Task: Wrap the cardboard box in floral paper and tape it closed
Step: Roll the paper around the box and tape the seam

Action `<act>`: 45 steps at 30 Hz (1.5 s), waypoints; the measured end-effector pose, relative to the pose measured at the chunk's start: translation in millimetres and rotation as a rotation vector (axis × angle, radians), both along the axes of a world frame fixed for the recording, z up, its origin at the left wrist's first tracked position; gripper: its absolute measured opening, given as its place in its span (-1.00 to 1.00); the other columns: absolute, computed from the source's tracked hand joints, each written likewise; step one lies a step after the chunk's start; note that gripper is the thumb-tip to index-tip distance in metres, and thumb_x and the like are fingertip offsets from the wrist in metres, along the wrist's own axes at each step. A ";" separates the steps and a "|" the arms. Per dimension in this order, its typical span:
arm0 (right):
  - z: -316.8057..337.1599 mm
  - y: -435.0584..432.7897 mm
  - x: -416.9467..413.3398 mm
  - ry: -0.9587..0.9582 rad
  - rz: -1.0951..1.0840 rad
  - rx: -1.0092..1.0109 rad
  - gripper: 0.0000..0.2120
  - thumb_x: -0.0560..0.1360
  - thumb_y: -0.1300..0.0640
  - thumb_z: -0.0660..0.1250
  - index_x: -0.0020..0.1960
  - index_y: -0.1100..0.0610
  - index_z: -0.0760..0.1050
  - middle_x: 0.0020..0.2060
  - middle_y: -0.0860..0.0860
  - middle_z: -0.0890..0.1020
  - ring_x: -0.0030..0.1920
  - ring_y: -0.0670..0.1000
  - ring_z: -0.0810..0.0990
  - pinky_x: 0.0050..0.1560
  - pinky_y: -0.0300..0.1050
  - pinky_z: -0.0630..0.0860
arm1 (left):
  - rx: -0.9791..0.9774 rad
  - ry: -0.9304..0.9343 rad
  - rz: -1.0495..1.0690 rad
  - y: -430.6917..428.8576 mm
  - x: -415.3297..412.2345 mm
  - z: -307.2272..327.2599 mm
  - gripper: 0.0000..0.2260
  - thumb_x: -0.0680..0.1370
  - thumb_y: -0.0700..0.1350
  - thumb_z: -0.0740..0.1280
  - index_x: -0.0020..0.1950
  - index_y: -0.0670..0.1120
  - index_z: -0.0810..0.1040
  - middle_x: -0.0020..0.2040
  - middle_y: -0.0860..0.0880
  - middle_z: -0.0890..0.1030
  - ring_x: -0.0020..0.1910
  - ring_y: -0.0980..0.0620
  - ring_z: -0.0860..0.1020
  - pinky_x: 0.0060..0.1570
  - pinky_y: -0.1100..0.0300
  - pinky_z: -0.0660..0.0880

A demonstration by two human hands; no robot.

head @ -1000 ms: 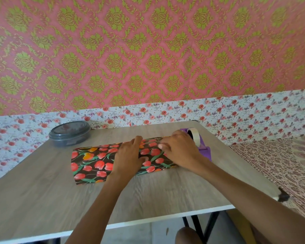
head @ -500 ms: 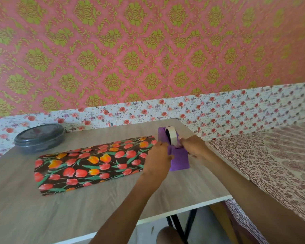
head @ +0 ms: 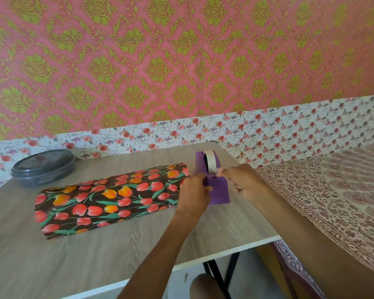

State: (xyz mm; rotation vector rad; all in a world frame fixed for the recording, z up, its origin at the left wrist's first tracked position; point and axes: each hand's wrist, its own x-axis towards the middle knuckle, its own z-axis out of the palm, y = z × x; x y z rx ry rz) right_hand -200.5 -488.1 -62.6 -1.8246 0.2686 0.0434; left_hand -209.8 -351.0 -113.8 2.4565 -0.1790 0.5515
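The dark floral paper [head: 108, 197] with red and orange tulips lies folded over a long flat shape on the wooden table [head: 95, 255]; the cardboard box is hidden under it. To its right stands a purple tape dispenser [head: 215, 186] with a white tape roll [head: 209, 162]. My left hand [head: 193, 195] grips the dispenser's left side. My right hand [head: 244, 182] pinches the tape end at the dispenser's cutter.
A dark round lidded container [head: 43, 167] sits at the table's back left by the flowered wall. A patterned bedspread [head: 333, 201] lies right of the table. The table's front edge and black legs [head: 216, 275] are below my arms.
Both hands left the wrapped paper and moved right to the tape dispenser; the left now holds it and the right has taken the tape end. The view shifted right.
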 end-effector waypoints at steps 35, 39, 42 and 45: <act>-8.4 -2.5 -41.0 -0.531 0.420 -0.575 -0.94 0.49 0.15 0.46 -0.12 0.04 0.71 -0.20 -0.15 0.66 -0.14 -0.19 0.60 -0.08 -0.30 0.48 | -0.517 0.290 -0.241 56.0 -46.0 34.2 -0.89 0.60 -0.12 0.33 0.01 -0.07 0.66 -0.06 -0.05 0.70 -0.08 -0.01 0.69 0.05 0.07 0.63; 4.3 26.9 -47.6 -0.583 0.571 -0.556 -0.93 0.50 0.21 0.45 -0.13 0.10 0.70 -0.21 -0.16 0.69 -0.15 -0.29 0.60 -0.09 -0.47 0.43 | -0.671 0.327 -0.319 79.3 -61.0 41.5 -0.90 0.55 -0.15 0.41 0.03 -0.13 0.66 -0.06 -0.12 0.70 -0.09 -0.05 0.70 0.02 0.07 0.63; 8.3 51.9 -46.8 -0.571 0.573 -0.569 -0.92 0.51 0.17 0.44 -0.13 0.08 0.71 -0.20 -0.14 0.71 -0.13 -0.28 0.61 -0.09 -0.43 0.41 | -0.603 0.147 -0.205 99.0 -68.1 40.5 -0.92 0.56 -0.21 0.39 -0.11 -0.09 0.67 -0.21 -0.03 0.70 -0.20 0.00 0.69 -0.06 0.03 0.65; 13.1 74.3 -47.3 -0.558 0.603 -0.600 -0.90 0.53 0.15 0.42 -0.11 0.09 0.71 -0.25 -0.15 0.67 -0.18 -0.24 0.60 -0.13 -0.36 0.43 | -0.599 0.090 -0.147 118.8 -75.7 43.5 -0.87 0.60 -0.14 0.34 -0.10 -0.04 0.66 -0.22 0.07 0.69 -0.21 0.08 0.67 -0.13 0.17 0.60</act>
